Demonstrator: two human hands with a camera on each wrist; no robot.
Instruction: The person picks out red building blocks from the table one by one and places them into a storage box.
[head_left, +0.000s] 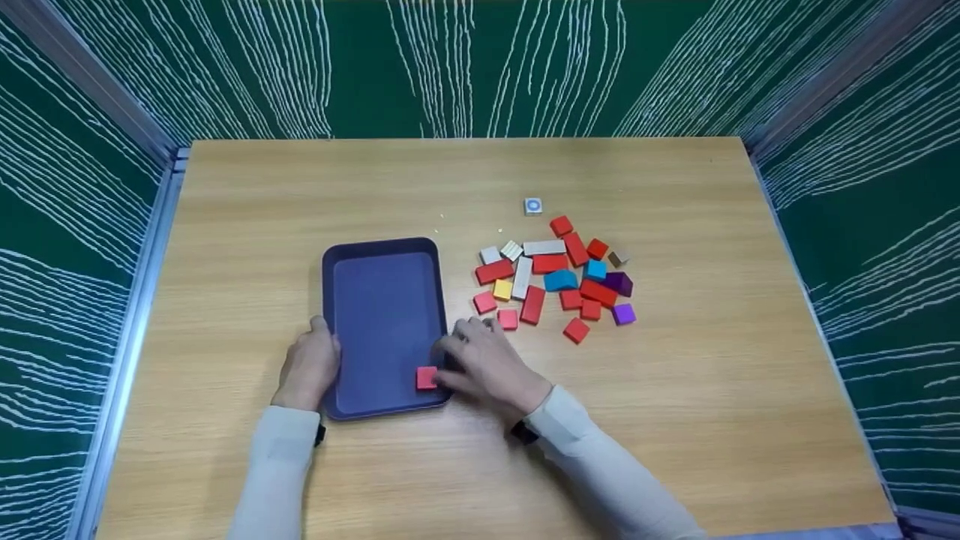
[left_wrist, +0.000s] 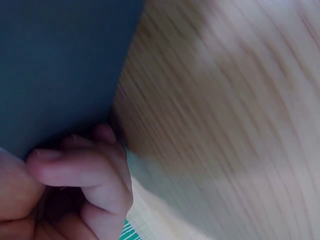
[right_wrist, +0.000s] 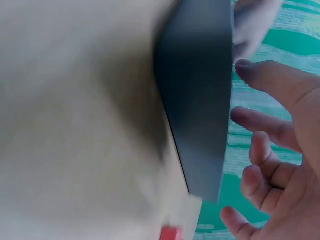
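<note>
A dark blue rectangular tray (head_left: 384, 315) lies on the table. At its left side my left hand (head_left: 309, 367) holds the wall, the thumb near the rim. In the left wrist view, the curled fingers (left_wrist: 107, 172) lie against the tray's outer wall (left_wrist: 60, 70). One red block (head_left: 425, 378) sits inside, at the tray's lower right corner. My right hand (head_left: 491, 367) hovers over the right rim beside that block. Its fingers (right_wrist: 270, 80) are spread and loosely bent in the right wrist view, with nothing between them.
Right of the tray lies a loose group of red blocks (head_left: 550, 263), with white (head_left: 522, 278), blue (head_left: 561, 280), yellow (head_left: 502, 289) and purple (head_left: 623, 313) ones among them. A white cube with a round blue mark (head_left: 532, 206) stands behind. Green, white-streaked panels (head_left: 525, 67) border the table (head_left: 675, 420).
</note>
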